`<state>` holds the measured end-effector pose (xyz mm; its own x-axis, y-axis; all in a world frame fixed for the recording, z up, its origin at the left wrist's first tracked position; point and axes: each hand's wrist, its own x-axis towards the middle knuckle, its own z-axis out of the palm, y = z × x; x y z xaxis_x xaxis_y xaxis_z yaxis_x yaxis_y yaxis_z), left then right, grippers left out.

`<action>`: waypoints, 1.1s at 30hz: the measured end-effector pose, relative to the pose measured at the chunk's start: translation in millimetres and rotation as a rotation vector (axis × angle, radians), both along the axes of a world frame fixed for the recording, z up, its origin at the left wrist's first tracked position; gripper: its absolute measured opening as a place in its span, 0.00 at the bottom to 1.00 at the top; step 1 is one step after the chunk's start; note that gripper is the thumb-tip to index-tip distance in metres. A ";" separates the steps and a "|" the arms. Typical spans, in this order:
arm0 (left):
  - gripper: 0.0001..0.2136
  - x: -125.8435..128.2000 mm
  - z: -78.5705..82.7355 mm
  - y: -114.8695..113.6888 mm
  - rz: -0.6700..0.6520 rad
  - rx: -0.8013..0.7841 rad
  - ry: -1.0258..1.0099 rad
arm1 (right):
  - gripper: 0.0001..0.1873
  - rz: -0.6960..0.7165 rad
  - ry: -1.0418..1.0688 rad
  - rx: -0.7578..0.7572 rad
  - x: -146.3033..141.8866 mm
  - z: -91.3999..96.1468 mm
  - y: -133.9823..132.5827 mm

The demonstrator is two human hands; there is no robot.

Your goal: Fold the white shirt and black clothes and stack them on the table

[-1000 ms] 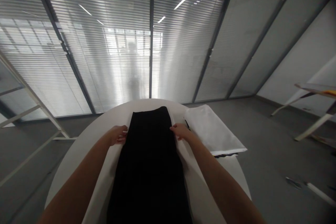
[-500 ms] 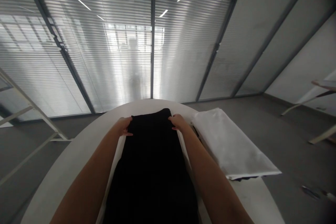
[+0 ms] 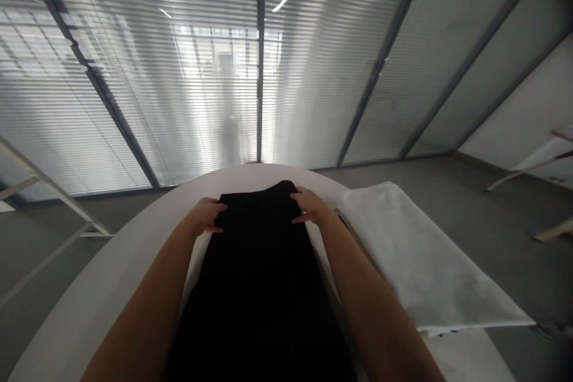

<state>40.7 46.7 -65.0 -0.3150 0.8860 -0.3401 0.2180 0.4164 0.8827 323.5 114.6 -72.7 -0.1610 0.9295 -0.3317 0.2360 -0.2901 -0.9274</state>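
A long piece of black cloth (image 3: 262, 274) lies on the round white table (image 3: 134, 268), narrower at its far end and wider toward me. Its far edge is slightly wavy and rises at the right corner; the near end runs out of view. My left hand (image 3: 209, 215) rests at the far left corner, thumb and fingers apart on the cloth. At the opposite corner my right hand (image 3: 310, 204) touches the cloth's edge, its fingers also spread. Whether the cloth is a garment, and which kind, I cannot tell.
Folded white cloth (image 3: 421, 256) lies to the right, overhanging the table edge, with something dark underneath. A pale metal frame (image 3: 58, 191) stands on the floor at left. Glass panels with blinds (image 3: 215, 113) rise behind the table. Pale furniture legs (image 3: 555, 230) show at far right.
Both hands have loosened from a pinch on the cloth's far corners to spread fingers resting there. The view has shifted slightly, and the white cloth appears larger and nearer.
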 end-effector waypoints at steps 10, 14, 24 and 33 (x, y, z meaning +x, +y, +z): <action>0.17 -9.0 -5.9 2.2 0.024 0.486 -0.350 | 0.10 -0.062 0.396 0.379 -3.3 6.2 3.8; 0.17 -10.7 -6.0 4.8 0.012 0.603 -0.370 | 0.10 -0.117 0.409 0.415 -5.2 11.9 2.9; 0.15 -23.1 6.5 1.5 -0.050 0.486 -0.294 | 0.12 -0.056 0.647 0.354 5.0 16.2 0.4; 0.13 -11.9 13.1 -2.3 -0.079 0.552 -0.566 | 0.09 -0.032 0.691 0.405 9.4 20.1 -1.6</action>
<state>28.9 44.3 -51.8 -0.1546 0.9858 0.0651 -0.3152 -0.1117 0.9424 332.9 113.0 -52.6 -0.1782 0.9640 0.1972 -0.4329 0.1032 -0.8955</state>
